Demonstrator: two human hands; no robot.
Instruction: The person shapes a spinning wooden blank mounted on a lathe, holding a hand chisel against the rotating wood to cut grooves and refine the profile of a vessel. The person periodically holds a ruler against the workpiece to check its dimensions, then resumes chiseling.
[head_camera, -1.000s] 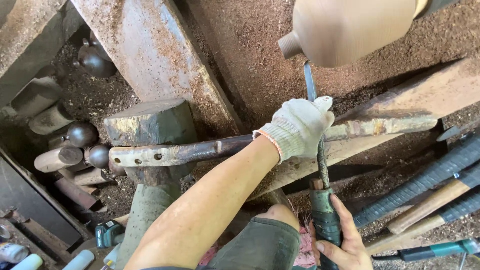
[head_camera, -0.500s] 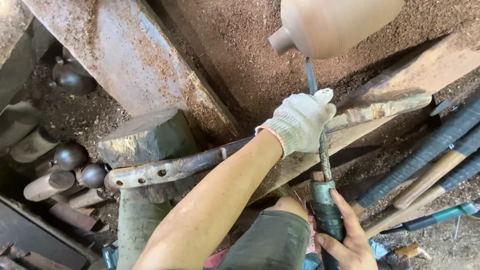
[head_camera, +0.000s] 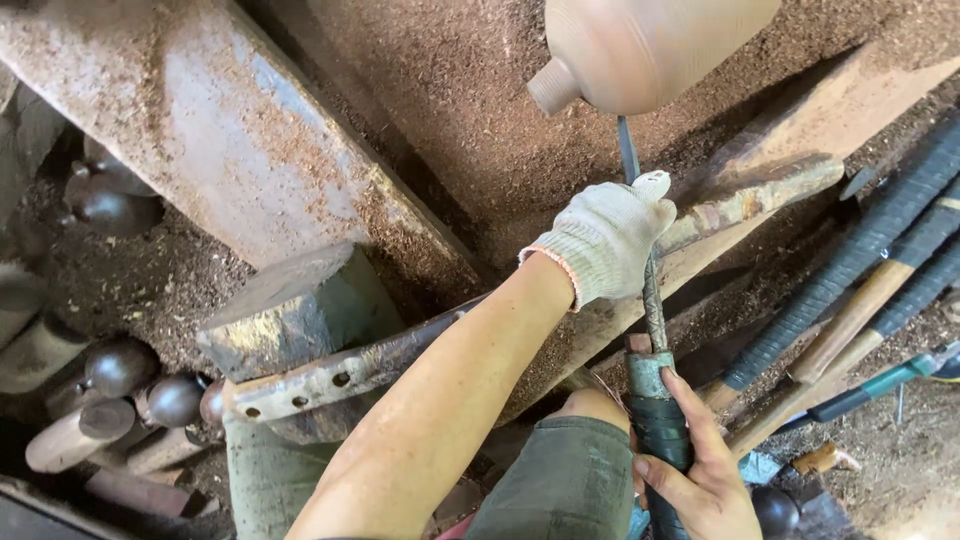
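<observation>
My left hand (head_camera: 605, 240), in a white knit glove, is closed over the metal shaft of a long chisel (head_camera: 655, 310) and presses it onto a rusty flat bar (head_camera: 340, 375) that serves as a rest. My bare right hand (head_camera: 700, 480) grips the chisel's dark taped handle (head_camera: 655, 425) low near my knee. The blade tip (head_camera: 627, 150) points up to the underside of a smooth, rounded pale wooden piece (head_camera: 650, 45) with a small neck at its left end; whether the tip touches it I cannot tell.
Several long tools with wrapped handles (head_camera: 850, 270) lie at the right. A heavy rusty beam (head_camera: 230, 140) runs diagonally at upper left above a grey-green block (head_camera: 300, 305). Dark round balls (head_camera: 120, 365) and wooden cylinders (head_camera: 75, 435) sit at lower left. Sawdust (head_camera: 470, 110) covers the ground.
Both hands keep the same grip on the chisel. The view has drifted, so the wooden piece and the rest bar sit slightly differently in the picture.
</observation>
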